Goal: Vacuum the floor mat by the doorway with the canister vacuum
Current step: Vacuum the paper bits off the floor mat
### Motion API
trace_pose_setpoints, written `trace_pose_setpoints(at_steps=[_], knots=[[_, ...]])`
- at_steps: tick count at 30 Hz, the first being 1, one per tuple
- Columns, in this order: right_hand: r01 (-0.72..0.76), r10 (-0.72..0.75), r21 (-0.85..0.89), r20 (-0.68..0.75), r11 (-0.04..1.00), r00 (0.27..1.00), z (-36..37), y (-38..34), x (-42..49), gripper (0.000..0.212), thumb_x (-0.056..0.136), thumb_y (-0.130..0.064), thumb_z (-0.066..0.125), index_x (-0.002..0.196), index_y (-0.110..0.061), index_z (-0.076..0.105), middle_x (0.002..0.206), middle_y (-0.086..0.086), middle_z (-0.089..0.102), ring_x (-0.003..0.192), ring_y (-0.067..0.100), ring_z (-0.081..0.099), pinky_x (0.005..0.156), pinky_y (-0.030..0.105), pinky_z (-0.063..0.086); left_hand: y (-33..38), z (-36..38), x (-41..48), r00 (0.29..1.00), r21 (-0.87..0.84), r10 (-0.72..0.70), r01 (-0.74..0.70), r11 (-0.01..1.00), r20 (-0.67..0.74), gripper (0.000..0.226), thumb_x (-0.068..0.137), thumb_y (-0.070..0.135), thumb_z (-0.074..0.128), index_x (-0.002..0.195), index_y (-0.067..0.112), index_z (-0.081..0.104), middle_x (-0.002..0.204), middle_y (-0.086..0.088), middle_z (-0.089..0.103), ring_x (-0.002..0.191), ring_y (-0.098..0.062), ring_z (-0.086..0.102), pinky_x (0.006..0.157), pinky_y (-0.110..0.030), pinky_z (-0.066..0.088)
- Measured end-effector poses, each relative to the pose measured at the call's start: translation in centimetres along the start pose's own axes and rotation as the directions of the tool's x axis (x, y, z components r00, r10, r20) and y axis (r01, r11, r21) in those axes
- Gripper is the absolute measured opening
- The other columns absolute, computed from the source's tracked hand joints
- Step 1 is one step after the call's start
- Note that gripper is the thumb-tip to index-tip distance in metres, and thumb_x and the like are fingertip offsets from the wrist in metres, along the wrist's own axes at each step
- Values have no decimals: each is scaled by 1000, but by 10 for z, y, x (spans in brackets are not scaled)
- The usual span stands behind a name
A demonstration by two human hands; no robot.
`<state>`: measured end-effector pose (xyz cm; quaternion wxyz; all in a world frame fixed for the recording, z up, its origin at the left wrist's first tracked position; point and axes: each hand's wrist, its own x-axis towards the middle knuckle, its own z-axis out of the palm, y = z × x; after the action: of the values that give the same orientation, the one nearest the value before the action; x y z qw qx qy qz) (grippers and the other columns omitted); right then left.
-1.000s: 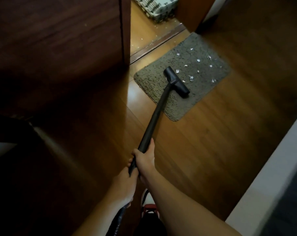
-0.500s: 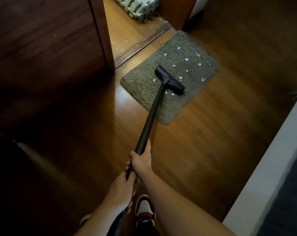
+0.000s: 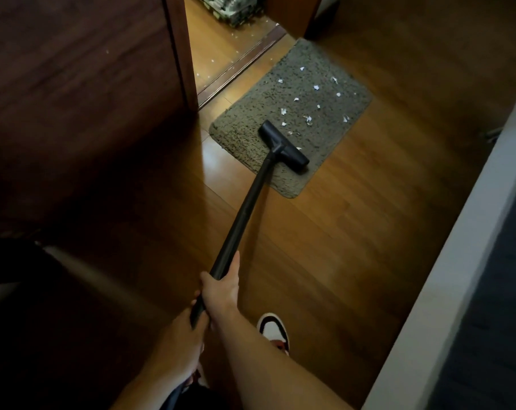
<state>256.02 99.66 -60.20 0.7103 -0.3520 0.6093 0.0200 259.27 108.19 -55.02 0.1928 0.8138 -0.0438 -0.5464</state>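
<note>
Wooden flooring (image 3: 354,232) at the doorway (image 3: 236,54) is covered by the soft floor mat (image 3: 251,134), where the nozzle (image 3: 283,147) is rested, and the stiff, likely light wand (image 3: 245,211) is gripped by left hand (image 3: 180,335) and right hand (image 3: 221,291).

The mat (image 3: 245,125) lies on the floor (image 3: 354,232) just in front of the doorway threshold (image 3: 239,66), to the right of the door (image 3: 82,84). The vacuum head (image 3: 283,146) rests on the mat's near end, with paper scraps (image 3: 307,105) scattered on the mat beyond it. The wand (image 3: 245,208) slopes back to the right hand (image 3: 221,288), which grips it. The left hand (image 3: 182,332) grips just behind. A shoe (image 3: 273,329) stands to the right of the hands. Past the threshold sits what may be a stack of tiles (image 3: 233,7).
</note>
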Motion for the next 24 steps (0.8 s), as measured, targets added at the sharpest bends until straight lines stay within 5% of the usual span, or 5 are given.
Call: trace_pose_setpoints(at_steps=[7,14,17,19,24], knots=[[-15,15,1,-50,1000,999,41,34,-22,94,95,-8,63,154,-53,6,123,13,59,56,11,63,55,28,56,-43,-31,-16,999,39,13,-14,999,33,44,104,44,33,145,31,41,106,8,63,90,-5,60,80,-26,48],[-29,28,-20,-66,999,997,32,33,-16,79,96,-4,62,155,-32,17,103,12,62,47,11,61,48,30,55,-48,-33,-10,989,-56,67,-60,997,131,20,102,37,46,87,31,59,83,0,72,69,-13,70,68,-29,57],[-10,7,-36,-74,999,997,19,32,-5,79,96,-3,62,155,-35,19,106,15,63,51,13,62,49,30,55,-41,-17,2,988,-67,50,-41,997,143,16,101,31,50,94,23,61,82,-3,71,59,-7,64,54,-20,51],[13,-15,-27,-74,1000,997,11,32,6,83,95,-3,62,156,-38,19,100,15,64,54,16,63,51,32,55,-36,-1,10,992,-44,30,-25,999,120,21,100,35,48,101,17,60,81,-5,69,63,-16,65,57,-32,51],[65,-66,-16,-38,998,997,-10,16,31,89,94,-4,63,157,-46,14,95,16,64,58,18,65,56,33,56,-10,24,25,998,21,54,-53,998,-33,30,101,44,44,113,21,58,94,4,66,85,-15,65,67,-27,47]])
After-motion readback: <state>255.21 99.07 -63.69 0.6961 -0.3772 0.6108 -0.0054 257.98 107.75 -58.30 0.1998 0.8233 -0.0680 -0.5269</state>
